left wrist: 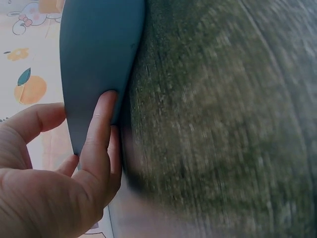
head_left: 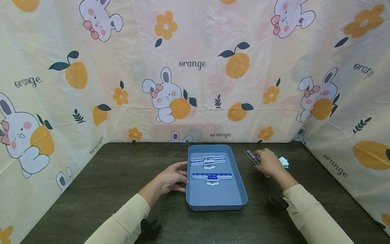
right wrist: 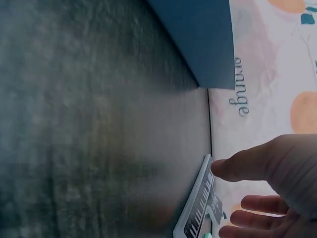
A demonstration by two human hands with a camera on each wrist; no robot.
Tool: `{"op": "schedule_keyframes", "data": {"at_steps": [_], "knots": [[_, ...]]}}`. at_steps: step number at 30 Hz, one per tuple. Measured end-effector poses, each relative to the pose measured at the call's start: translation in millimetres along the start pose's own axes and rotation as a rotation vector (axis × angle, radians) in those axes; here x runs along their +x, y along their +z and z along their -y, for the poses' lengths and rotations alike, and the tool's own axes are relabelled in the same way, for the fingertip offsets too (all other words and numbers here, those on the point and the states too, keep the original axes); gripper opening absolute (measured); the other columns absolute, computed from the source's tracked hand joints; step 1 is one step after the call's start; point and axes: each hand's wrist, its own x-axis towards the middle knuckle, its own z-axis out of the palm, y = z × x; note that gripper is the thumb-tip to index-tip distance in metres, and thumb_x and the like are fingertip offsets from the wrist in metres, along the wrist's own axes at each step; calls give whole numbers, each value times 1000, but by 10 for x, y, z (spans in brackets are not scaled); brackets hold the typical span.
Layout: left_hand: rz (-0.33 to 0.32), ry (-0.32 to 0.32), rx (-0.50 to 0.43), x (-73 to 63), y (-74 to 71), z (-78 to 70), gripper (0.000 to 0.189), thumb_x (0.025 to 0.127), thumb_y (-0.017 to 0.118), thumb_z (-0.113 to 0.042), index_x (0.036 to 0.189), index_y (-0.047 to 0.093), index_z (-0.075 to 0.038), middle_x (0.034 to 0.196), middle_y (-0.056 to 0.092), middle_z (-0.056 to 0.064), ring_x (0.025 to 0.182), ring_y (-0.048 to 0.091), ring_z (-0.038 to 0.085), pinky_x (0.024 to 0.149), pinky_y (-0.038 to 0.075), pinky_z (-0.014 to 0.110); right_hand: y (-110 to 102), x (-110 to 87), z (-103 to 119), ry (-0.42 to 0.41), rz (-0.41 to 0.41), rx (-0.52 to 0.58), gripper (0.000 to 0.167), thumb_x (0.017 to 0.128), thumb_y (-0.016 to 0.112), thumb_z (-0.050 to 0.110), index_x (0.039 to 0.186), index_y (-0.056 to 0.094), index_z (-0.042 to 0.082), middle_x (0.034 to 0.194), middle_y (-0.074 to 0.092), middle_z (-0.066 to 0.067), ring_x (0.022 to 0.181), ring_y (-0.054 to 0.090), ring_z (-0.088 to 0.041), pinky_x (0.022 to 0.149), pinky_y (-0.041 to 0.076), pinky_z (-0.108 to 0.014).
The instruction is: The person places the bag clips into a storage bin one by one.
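A blue-grey rectangular tray [head_left: 216, 200] holds two white long-bar clips with blue markings, a rear clip [head_left: 208, 160] and a front clip [head_left: 212, 177]. At its left side, my left hand [head_left: 172, 178] touches the outer wall [left wrist: 101, 54] with spread fingers. My right hand [head_left: 269, 164] is over a black-and-white clip [head_left: 252, 157] with a piano-key pattern, right of the tray. In the right wrist view, the thumb tip overlaps one end of this clip [right wrist: 198, 203], and the other fingers hang loosely bent beside it. Part of the clip is hidden under the hand.
A light teal scalloped piece [head_left: 284, 162] shows just beyond the right hand. The dark wood-grain table [head_left: 122, 176] has a printed curtain [head_left: 195, 84] with rabbits and oranges standing behind it and along both sides.
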Motion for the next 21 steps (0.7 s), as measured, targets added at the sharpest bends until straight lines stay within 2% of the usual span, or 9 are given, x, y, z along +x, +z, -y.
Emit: {"op": "schedule_keyframes", "data": {"at_steps": [5, 11, 14, 21], "knots": [[3, -4, -4, -1, 1, 0, 83, 78, 61, 19, 150, 36, -13, 128, 53, 24, 97, 65, 30, 68, 58, 49, -5, 55, -18, 55, 58, 16, 49, 74, 81, 9, 116, 63, -7, 104, 55, -29, 87, 55, -38, 73, 47, -51], [7, -10, -7, -13, 2, -2, 83, 78, 62, 19, 151, 35, -12, 128, 54, 24, 98, 65, 31, 68, 58, 48, 27, 121, -56, 119, 127, 34, 51, 77, 79, 11, 119, 60, -10, 106, 59, -29, 94, 55, -39, 78, 47, -52], [9, -10, -5, -14, 3, -4, 83, 78, 62, 18, 151, 34, -12, 127, 54, 23, 98, 65, 31, 68, 58, 48, 45, 144, -76, 134, 134, 18, 51, 77, 78, 12, 118, 60, -12, 105, 62, -28, 94, 57, -39, 80, 47, -52], [5, -12, 1, -7, -4, -3, 83, 79, 62, 18, 151, 34, -12, 127, 55, 22, 97, 65, 30, 68, 58, 47, 46, 184, -78, 158, 150, 5, 46, 76, 75, 6, 116, 62, -13, 101, 64, -25, 84, 57, -33, 75, 49, -48]]}}
